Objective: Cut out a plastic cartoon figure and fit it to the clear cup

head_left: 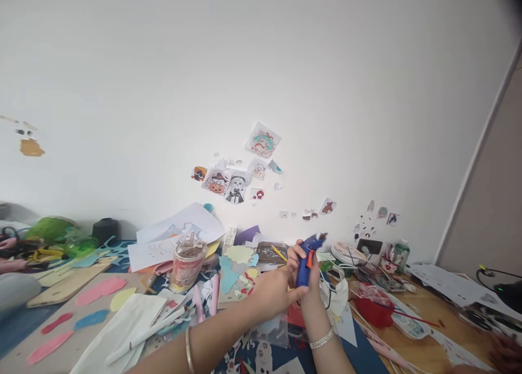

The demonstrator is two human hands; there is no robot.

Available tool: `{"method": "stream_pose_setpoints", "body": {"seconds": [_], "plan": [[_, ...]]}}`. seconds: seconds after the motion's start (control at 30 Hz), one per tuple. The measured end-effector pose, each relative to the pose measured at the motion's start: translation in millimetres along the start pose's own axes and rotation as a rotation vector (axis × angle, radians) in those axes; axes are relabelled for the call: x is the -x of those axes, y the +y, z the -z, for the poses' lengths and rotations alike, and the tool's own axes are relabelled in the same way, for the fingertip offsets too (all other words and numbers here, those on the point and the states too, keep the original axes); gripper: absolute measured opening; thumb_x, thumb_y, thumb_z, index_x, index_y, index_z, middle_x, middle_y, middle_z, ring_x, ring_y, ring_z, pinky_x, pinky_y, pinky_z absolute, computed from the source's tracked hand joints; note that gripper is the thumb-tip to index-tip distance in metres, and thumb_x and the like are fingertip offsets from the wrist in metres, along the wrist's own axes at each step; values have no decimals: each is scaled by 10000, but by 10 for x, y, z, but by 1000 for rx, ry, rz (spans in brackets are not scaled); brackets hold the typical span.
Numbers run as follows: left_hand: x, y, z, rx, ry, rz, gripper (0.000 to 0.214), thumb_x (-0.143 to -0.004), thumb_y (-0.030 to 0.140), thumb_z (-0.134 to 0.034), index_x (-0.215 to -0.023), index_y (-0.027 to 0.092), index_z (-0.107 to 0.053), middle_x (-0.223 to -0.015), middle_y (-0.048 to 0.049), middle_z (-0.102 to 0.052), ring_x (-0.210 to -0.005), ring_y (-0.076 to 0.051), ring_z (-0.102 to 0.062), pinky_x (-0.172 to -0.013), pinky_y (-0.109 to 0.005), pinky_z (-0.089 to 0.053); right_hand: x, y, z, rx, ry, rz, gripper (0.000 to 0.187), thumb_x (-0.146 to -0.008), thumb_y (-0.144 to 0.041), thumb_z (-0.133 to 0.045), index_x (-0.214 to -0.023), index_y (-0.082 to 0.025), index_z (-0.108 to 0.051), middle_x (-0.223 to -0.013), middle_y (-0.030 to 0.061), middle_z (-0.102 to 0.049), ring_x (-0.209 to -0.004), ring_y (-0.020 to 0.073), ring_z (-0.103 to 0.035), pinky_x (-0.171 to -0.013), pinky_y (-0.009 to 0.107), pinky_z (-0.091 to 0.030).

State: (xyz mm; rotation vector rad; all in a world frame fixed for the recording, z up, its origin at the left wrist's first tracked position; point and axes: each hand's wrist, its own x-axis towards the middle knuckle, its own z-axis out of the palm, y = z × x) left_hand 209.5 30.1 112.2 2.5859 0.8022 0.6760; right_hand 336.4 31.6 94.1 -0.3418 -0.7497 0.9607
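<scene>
A blue glue gun [305, 269] with an orange trigger is held upright in my right hand [315, 276], its nozzle tilted up and to the right. The fingers of that hand curl around the gun's body. From the left, my left hand [272, 293] meets the lower end of the handle, closed, with one digit laid against it. Its other fingers are partly hidden. Below and between my forearms lie paper scraps and a clear plastic bag [277, 330]. Behind the hands is a tray [267, 253] with a yellow pencil [279, 253] across it.
A plastic drink cup [187, 268] with a straw stands to the left. Coloured felt-like shapes [101, 290] lie on a board. To the right are a red container [372, 306], a white palette [408, 319] and a green jar [402, 254]. Drawings [237, 186] are stuck on the wall.
</scene>
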Motion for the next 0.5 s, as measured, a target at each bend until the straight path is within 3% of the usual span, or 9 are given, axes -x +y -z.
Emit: {"method": "stream_pose_setpoints", "body": {"seconds": [0.13,0.3,0.37,0.5], "plan": [[159,-111,1,113,24,53,376,-854,366,-327,-667,173,-591,-682,-42,-611,-636,-178,-550,-545,-250,-293,48,171,-151,185,193,-159,372,-693,-563,-634,-724,-194,-606,-597,-20,-556,-483,113,-494,-448,235,-423],[411,-340,14,165,13,179,379,-811,480,-394,-641,171,-534,-597,-3,-500,-587,-151,-451,-534,-250,-256,240,413,-374,453,265,-4,416,-653,-530,-686,-919,-220,-610,-835,6,-674,-726,183,-624,-608,272,-484],[503,-439,22,208,29,179,363,-824,443,-372,-658,167,-539,-612,-3,-501,-598,-149,-449,-556,-253,-286,366,477,-460,454,167,-66,427,-681,-530,-663,-971,-223,-598,-852,19,-680,-734,195,-632,-639,294,-487],[698,-614,66,340,72,164,385,-840,427,-330,-746,157,-587,-739,-35,-580,-687,-166,-507,-623,-254,-372,616,542,-545,489,-279,-262,397,-725,-416,-674,-1057,-217,-583,-871,39,-684,-836,221,-631,-766,337,-460]]}}
